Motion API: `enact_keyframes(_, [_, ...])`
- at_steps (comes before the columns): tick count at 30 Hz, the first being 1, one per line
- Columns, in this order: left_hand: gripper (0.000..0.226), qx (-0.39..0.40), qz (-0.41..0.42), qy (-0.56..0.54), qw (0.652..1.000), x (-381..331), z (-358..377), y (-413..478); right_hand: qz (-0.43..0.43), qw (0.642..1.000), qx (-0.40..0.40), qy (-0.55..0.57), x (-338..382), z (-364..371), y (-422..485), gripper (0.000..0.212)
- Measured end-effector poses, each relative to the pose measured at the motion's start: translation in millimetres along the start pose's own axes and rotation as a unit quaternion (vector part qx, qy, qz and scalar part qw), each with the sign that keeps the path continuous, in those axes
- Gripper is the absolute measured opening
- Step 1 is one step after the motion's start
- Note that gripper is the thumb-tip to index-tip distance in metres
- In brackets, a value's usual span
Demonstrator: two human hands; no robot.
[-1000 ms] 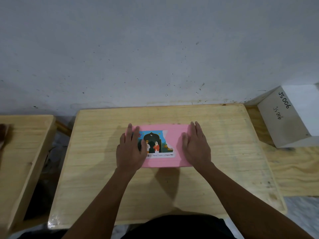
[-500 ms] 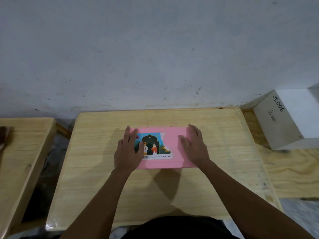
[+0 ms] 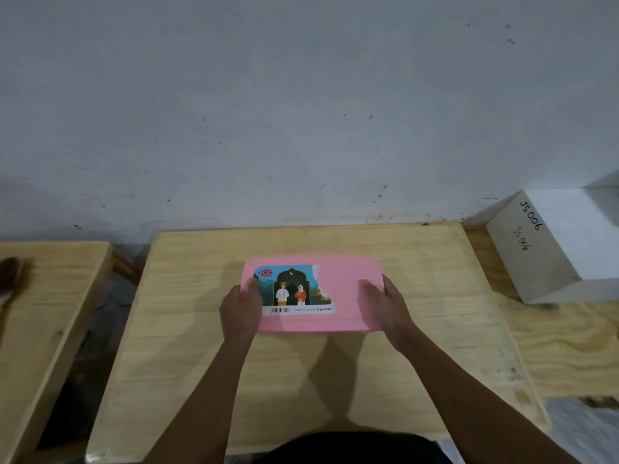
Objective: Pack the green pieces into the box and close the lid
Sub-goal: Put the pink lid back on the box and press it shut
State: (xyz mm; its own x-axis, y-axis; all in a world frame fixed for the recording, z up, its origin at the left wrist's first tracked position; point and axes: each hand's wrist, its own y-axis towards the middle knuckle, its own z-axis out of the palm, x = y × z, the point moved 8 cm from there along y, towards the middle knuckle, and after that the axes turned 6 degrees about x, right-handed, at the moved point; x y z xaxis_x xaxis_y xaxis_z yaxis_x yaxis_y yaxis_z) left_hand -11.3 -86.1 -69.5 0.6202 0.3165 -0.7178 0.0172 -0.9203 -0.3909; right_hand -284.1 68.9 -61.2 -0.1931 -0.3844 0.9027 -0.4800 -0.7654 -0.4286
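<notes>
A pink box [image 3: 345, 289] with its lid down lies in the middle of a wooden table [image 3: 201, 346]. A torn picture label covers the left half of the lid. My left hand [image 3: 240, 313] grips the box's left end, thumb on the lid. At the right end my right hand [image 3: 383, 304] holds it the same way, thumb on top and fingers down the side. No green pieces are visible; the inside of the box is hidden.
A white block [image 3: 549, 249] marked "JS006" stands at the right against the grey wall. A second wooden table [image 3: 43, 313] sits to the left across a gap. Another person's hand [image 3: 8, 279] shows at the far left edge.
Both hands slid from lying flat on the lid outward to the box's ends and now grip its sides. The camera tilted slightly.
</notes>
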Motion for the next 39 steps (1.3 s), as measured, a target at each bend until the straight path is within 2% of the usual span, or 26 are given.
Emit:
enact_keyframes(6, [0.046,0.011,0.017,-0.014,1.000,-33,8,24,0.016,1.000,-0.006,0.014,25,-6,33,0.014])
enact_keyframes(12, [0.048,0.055,0.009,-0.022,0.998,-63,29,67,0.017,0.999,0.013,0.039,46,-12,77,0.012])
enact_keyframes(15, [0.047,0.046,0.006,-0.012,0.999,-67,33,79,0.021,0.999,0.018,0.034,48,-10,96,0.020])
enact_keyframes(21, [0.040,0.037,0.041,-0.012,0.998,-72,37,89,0.017,1.000,0.006,0.003,47,-8,115,0.010])
enact_keyframes(25, [0.034,0.043,0.061,-0.017,0.997,-74,39,88,-0.005,1.000,-0.012,-0.025,49,-9,117,0.011])
enact_keyframes(30, [0.040,0.064,0.064,-0.013,0.996,-74,39,91,-0.020,0.996,-0.024,-0.078,55,-9,116,0.011])
enact_keyframes(35, [0.047,0.110,0.029,0.029,0.993,-74,41,106,-0.001,0.986,-0.034,-0.164,58,-9,122,0.032])
enact_keyframes(37, [0.048,0.097,0.042,0.045,0.993,-85,31,103,0.020,0.982,-0.028,-0.186,66,-7,119,0.038])
enact_keyframes(39, [0.052,0.047,0.101,0.081,0.990,-107,11,95,0.014,0.972,-0.024,-0.233,83,-6,116,0.041])
